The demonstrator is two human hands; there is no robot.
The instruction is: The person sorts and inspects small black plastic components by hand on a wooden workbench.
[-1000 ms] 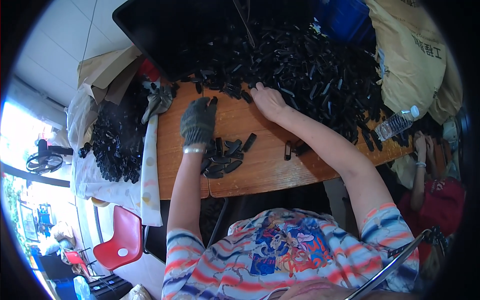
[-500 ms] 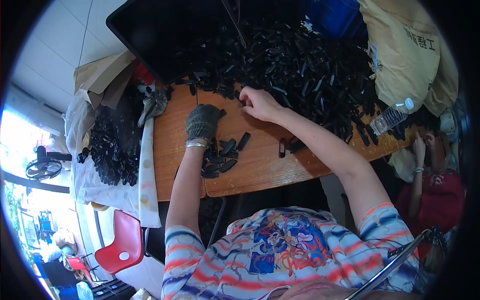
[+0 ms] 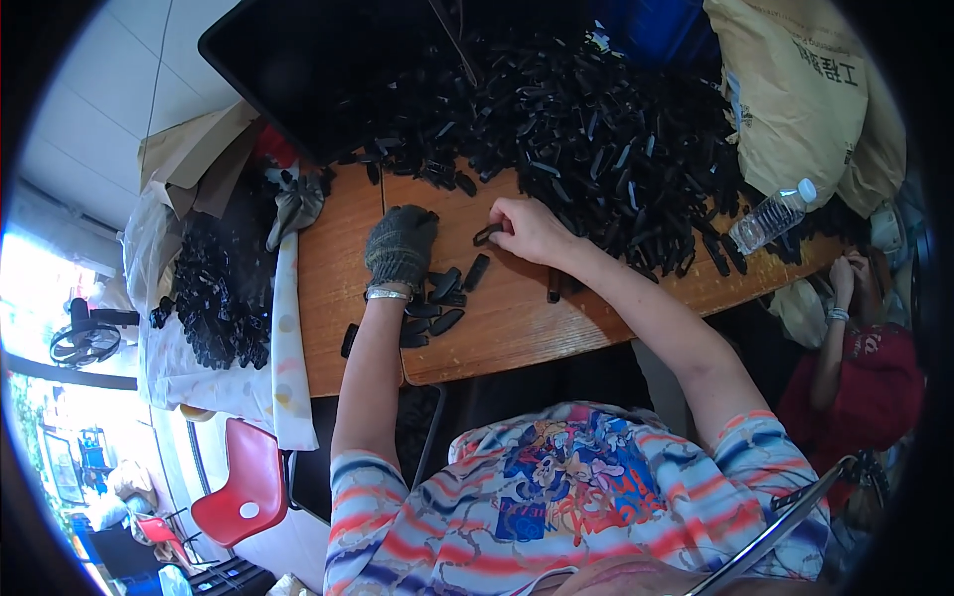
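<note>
My right hand [image 3: 535,230] is bare and pinches a small black oblong plastic part [image 3: 485,235] above the wooden table [image 3: 338,238]. My left hand [image 3: 400,244], in a dark grey-green knit glove, is closed on the table to the left of it. The curled fingers hide whatever may be in them. Several black oblong pieces [image 3: 446,323] lie loose beside the left wrist. Beyond both hands spreads a large heap of similar black parts [image 3: 611,149]. Another black piece [image 3: 554,285] rests below my right forearm.
A black tray [image 3: 260,70] tilts over the heap's back left. On the right stand a brown paper sack [image 3: 795,109] and a clear bottle [image 3: 773,217]. At left, black parts fill a plastic bag [image 3: 224,288]. A person in red [image 3: 855,372] works at far right.
My right hand has drawn back slightly from the heap's edge toward me, and a black part now shows in its fingers. The gloved hand has stayed nearly in place.
</note>
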